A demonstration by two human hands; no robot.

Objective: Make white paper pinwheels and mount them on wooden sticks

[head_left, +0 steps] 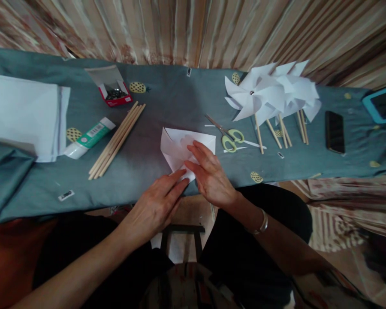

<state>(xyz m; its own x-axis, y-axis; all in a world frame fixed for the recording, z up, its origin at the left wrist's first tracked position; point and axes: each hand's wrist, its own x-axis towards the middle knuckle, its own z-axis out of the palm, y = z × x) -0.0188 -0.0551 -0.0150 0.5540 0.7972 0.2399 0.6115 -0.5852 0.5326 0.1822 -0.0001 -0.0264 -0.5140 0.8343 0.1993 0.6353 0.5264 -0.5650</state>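
Observation:
A white sheet of paper [173,139] lies at the table's front edge, cut at its corners, with flaps bent toward its middle. At its lower edge my left hand [161,199] has fingers closed on the paper. My right hand [214,178] reaches over from the right, thumb and fingers drawn together on a curled flap near the centre. The fingers hide part of the paper. Close on the right lie green-handled scissors [230,137], blades pointing away to the left, with thin paper strips [255,144] around them.
Finished paper pinwheels [257,94] on sticks overlap at the right, beside a black phone [335,131] and a blue-framed device [382,104]. Leftward are wooden sticks [117,141], a glue tube [90,137], an open red box [117,96] of small metal pieces and stacked white paper [22,116].

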